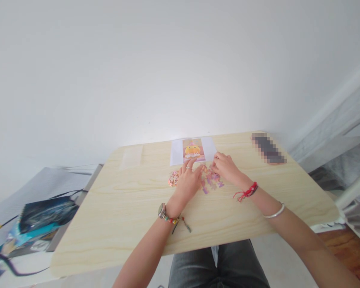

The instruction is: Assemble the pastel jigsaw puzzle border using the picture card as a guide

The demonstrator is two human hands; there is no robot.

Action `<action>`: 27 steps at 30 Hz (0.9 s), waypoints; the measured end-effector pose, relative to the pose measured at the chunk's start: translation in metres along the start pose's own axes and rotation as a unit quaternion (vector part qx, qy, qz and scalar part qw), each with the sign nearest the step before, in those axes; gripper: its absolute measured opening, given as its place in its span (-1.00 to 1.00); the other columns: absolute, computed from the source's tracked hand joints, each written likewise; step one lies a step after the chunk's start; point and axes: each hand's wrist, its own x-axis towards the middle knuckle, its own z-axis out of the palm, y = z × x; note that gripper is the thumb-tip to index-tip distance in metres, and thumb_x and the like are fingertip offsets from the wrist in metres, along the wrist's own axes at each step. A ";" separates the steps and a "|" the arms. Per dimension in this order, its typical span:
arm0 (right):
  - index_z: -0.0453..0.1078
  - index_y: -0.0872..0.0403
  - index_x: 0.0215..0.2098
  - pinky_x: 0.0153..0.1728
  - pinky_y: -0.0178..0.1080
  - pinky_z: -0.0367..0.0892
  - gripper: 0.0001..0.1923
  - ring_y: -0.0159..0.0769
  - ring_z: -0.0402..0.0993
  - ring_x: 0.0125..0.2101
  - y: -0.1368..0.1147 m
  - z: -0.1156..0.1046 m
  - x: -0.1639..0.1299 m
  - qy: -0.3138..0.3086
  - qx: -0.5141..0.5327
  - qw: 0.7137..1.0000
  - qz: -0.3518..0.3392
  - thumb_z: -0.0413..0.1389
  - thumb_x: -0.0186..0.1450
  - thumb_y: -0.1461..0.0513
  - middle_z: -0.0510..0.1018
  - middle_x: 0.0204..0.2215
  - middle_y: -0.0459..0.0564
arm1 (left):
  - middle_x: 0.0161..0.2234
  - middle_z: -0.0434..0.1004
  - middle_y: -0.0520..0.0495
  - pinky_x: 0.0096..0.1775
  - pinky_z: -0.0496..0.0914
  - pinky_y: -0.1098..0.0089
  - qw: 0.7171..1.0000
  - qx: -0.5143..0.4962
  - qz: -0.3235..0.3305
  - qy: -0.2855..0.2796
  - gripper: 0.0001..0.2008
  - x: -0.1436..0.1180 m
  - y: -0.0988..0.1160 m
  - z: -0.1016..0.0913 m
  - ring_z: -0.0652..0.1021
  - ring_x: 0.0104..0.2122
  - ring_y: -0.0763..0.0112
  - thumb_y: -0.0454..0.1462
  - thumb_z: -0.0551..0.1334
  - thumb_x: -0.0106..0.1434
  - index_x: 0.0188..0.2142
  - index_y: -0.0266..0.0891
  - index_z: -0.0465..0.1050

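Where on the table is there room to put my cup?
The table is bare left of the left hand, and between the right hand and the phone. It is crowded around the puzzle pieces and picture.

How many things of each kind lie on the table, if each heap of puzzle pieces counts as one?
Picture sheet: 1
Piece heaps: 2, one by the left hand, one under the right hand
Phone: 1
Clear bag: 1
Total: 5
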 end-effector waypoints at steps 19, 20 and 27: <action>0.39 0.14 -0.43 -0.09 -0.01 0.16 -0.86 -0.14 0.30 -0.11 -0.070 0.019 -0.076 0.085 0.039 0.971 -0.221 0.03 0.24 0.27 0.38 -0.15 0.13 | 0.00 0.29 -0.14 -0.05 0.39 0.07 0.997 -0.072 0.026 -0.009 -0.81 -0.103 0.009 -0.012 0.32 0.01 0.14 -0.38 0.16 0.15 -0.22 -0.19 0.40; 0.39 0.13 -0.43 -0.09 -0.02 0.17 -0.87 -0.16 0.30 -0.13 -0.070 0.019 -0.076 0.083 0.051 0.971 -0.217 0.04 0.24 0.27 0.38 -0.17 0.12 | -0.02 0.30 -0.15 -0.05 0.40 0.08 0.997 -0.074 0.021 -0.007 -0.83 -0.101 0.010 -0.011 0.33 0.00 0.15 -0.39 0.16 0.15 -0.25 -0.19 0.41; 0.42 0.05 -0.27 -0.11 -0.12 0.22 -0.86 -0.22 0.32 -0.15 -0.038 0.004 -0.085 0.113 0.140 0.978 -0.107 0.06 0.21 0.33 0.36 -0.22 0.05 | -0.23 0.36 -0.16 -0.19 0.45 0.18 0.995 -0.101 -0.007 0.004 -0.86 -0.095 0.011 -0.010 0.42 -0.20 0.25 -0.31 0.11 0.22 -0.24 -0.22 0.40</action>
